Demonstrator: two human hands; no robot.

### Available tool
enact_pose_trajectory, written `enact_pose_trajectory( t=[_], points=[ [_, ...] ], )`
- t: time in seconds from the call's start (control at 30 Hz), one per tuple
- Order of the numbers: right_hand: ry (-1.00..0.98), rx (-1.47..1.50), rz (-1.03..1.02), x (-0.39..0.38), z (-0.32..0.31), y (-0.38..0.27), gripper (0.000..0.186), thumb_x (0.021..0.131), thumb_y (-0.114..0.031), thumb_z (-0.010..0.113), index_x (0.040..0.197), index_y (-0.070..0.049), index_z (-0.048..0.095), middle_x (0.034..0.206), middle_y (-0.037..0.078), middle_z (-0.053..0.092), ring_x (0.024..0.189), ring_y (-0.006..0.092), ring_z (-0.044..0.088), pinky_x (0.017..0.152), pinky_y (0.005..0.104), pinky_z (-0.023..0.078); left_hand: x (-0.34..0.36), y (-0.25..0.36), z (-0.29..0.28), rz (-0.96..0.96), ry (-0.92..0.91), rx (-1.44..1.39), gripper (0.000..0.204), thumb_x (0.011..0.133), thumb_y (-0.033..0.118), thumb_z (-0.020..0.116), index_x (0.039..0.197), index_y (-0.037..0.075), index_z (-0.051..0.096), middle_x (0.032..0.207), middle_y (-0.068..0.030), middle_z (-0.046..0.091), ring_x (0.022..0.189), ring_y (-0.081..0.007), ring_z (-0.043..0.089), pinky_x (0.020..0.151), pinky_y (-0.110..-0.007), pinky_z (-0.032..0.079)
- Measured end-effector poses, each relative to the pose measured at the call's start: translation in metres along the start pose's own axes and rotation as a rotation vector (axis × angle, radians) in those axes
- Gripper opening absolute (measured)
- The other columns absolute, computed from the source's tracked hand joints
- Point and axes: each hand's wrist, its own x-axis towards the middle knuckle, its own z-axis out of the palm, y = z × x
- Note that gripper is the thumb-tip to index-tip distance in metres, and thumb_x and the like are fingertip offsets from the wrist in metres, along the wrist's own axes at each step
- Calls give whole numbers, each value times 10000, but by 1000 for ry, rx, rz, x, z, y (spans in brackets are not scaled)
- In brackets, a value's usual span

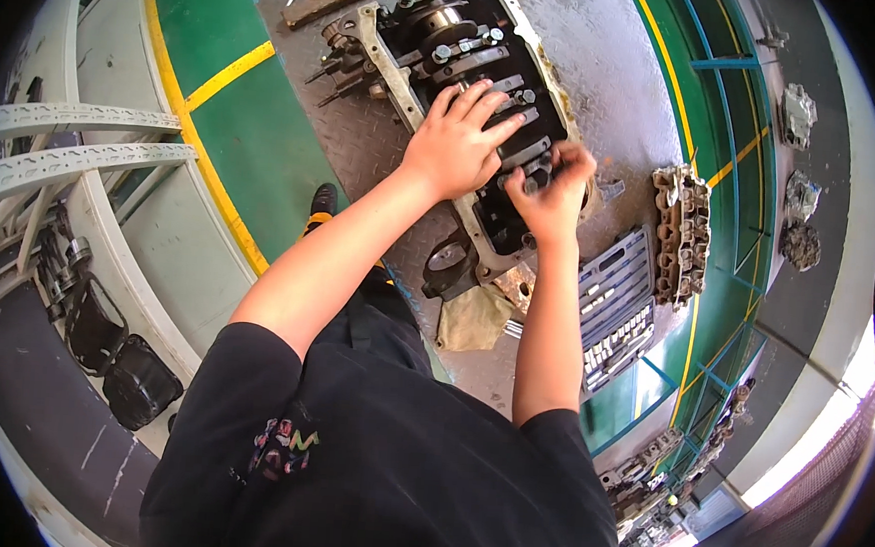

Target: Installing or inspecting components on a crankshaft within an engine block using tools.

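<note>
An engine block [486, 216] lies on the metal work surface with its underside up, showing the crankshaft [438, 20] and a row of bearing caps [509, 84]. My left hand [455, 144] rests flat over the middle of the crankcase, fingers stretched and slightly spread, with no object in its grasp. At the near right side of the block, my right hand [552, 200] is closed, its thumb and curled fingers around a small dark part by the last bearing cap. Blur and the fingers hide what that part is.
An open socket set case [618, 275] lies right of the block, beside a cylinder head [680, 236]. A tan cloth [475, 319] and a piston [448, 257] are at the block's near end. Metal shelving [85, 142] stands left; blue rails [726, 63] run along the right.
</note>
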Motion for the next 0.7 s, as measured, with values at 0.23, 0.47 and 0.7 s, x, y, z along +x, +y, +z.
enact_pose_trajectory(
  t=[0.23, 0.47, 0.7],
  points=[
    [83, 66, 119, -10, 0, 3, 610, 640, -80, 777, 1047, -52, 324, 942, 82, 435, 831, 192, 426, 805, 343, 434, 3, 7, 8, 16, 16, -20, 492, 796, 200, 601, 1286, 227, 646, 1374, -98, 528, 1355, -308, 419, 1116, -508, 301],
    [84, 80, 98, 1, 9, -3, 616, 576, -98, 784, 1074, 8, 439, 958, 151, 466, 871, 331, 483, 785, 417, 447, 3, 1, 4, 39, -20, 85, 491, 790, 204, 602, 1278, 185, 654, 1352, -131, 538, 1337, -332, 430, 1100, -516, 317],
    [141, 134, 94, 4, -2, -2, 580, 579, -103, 782, 1037, -13, 437, 947, 167, 482, 898, 375, 489, 813, 447, 436, 9, 11, 2, 87, -40, 69, 514, 807, 115, 574, 1316, 165, 633, 1359, -145, 521, 1325, -367, 426, 1089, -503, 326]
  ],
)
